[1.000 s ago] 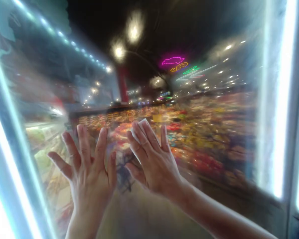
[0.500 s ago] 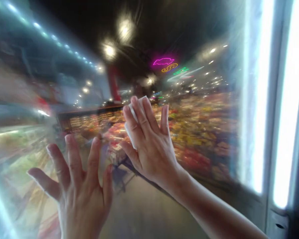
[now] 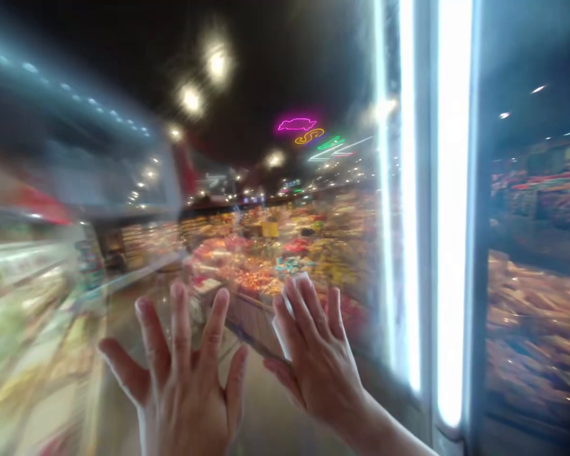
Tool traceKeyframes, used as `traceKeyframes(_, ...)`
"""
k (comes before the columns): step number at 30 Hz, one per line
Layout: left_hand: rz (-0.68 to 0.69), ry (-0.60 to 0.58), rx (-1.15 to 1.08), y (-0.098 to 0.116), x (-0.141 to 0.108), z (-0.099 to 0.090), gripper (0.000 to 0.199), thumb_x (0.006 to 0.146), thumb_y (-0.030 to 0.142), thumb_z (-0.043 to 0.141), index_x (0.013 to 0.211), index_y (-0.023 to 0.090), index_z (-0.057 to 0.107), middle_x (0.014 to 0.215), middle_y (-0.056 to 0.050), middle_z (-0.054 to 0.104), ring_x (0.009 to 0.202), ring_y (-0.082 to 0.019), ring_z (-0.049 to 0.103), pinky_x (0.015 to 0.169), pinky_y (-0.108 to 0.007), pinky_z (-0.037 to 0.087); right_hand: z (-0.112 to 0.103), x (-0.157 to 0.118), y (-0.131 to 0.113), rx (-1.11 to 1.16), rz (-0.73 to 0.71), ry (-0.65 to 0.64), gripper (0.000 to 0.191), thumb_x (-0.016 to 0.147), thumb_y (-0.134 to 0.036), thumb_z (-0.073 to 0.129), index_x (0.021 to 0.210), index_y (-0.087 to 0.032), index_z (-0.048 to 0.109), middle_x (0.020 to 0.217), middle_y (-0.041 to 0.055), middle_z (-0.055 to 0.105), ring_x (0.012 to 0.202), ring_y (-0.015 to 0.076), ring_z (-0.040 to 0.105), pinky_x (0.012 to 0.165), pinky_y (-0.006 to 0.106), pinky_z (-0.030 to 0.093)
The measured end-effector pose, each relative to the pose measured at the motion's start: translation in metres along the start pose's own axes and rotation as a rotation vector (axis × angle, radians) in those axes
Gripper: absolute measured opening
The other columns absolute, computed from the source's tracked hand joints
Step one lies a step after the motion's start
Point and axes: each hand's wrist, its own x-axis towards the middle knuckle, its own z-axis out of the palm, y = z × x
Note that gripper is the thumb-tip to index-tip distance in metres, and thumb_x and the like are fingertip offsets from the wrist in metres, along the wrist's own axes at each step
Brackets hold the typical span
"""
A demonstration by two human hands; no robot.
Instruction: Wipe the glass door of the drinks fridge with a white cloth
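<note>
While your right hand presses flat white cloth, apparently, left hand spreads wide beside it.

The head camera is looking out from the wearer's head, facing forward and a little downward. It is catching the left hand and the right hand from behind at close range, along the bottom of the frame. Bright light tubes are standing near the lens, right of centre. Past the hands, the view is reaching to blurred goods mid-frame and a pink neon sign, well apart, above centre.
</note>
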Motion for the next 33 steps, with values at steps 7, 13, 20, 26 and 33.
traceKeyframes(7, 0.025, 0.006, -0.035, 0.064, 0.013, 0.022, 0.074, 0.098, 0.049, 0.051, 0.162, 0.037, 0.015, 0.174, 0.002, -0.004, 0.160, -0.032, -0.008, 0.124, -0.064, -0.015, -0.012, -0.031, 0.074, -0.016, 0.174, 0.015, 0.079, 0.106, -0.047, 0.036, 0.164, -0.010, -0.002, 0.171, 0.0190, 0.006, 0.159, 0.0336, 0.001, 0.126, 0.067, 0.004)
traceKeyframes(13, 0.029, -0.035, 0.035, 0.085, 0.006, 0.027, 0.078, 0.097, 0.041, 0.055, 0.162, 0.036, 0.012, 0.173, 0.000, -0.003, 0.160, -0.032, -0.006, 0.125, -0.064, -0.012, -0.016, -0.054, 0.098, -0.005, 0.131, 0.008, 0.082, 0.104, -0.046, 0.040, 0.164, -0.009, 0.000, 0.171, 0.0164, 0.003, 0.158, 0.0353, 0.002, 0.126, 0.066, 0.007)
traceKeyframes(20, 0.005, -0.034, 0.066, 0.079, -0.003, 0.013, 0.079, 0.096, 0.038, 0.056, 0.162, 0.036, 0.014, 0.173, 0.000, -0.001, 0.160, -0.034, -0.003, 0.125, -0.065, -0.011, -0.013, -0.069, 0.084, 0.064, 0.187, -0.001, 0.085, 0.102, -0.045, 0.043, 0.164, -0.009, -0.003, 0.170, 0.0189, 0.001, 0.157, 0.0397, 0.002, 0.119, 0.075, 0.022)
traceKeyframes(26, -0.040, -0.063, 0.164, 0.046, -0.024, -0.003, 0.082, 0.094, 0.042, 0.060, 0.162, 0.036, 0.015, 0.173, -0.002, 0.000, 0.160, -0.036, -0.001, 0.125, -0.067, -0.008, -0.009, -0.046, 0.075, 0.061, 0.184, 0.044, 0.083, 0.103, -0.043, 0.042, 0.164, -0.011, -0.005, 0.171, 0.0188, 0.001, 0.158, 0.0395, 0.001, 0.122, 0.074, 0.010)
traceKeyframes(33, -0.035, -0.099, 0.207, -0.009, -0.043, -0.032, 0.079, 0.094, 0.043, 0.060, 0.161, 0.034, 0.019, 0.173, -0.004, 0.004, 0.160, -0.035, 0.000, 0.126, -0.066, -0.006, 0.007, -0.030, 0.005, 0.157, -0.367, -0.047, 0.085, 0.095, -0.065, 0.052, 0.159, -0.011, 0.033, 0.165, 0.0117, 0.035, 0.160, 0.0258, 0.010, 0.131, 0.053, 0.010)
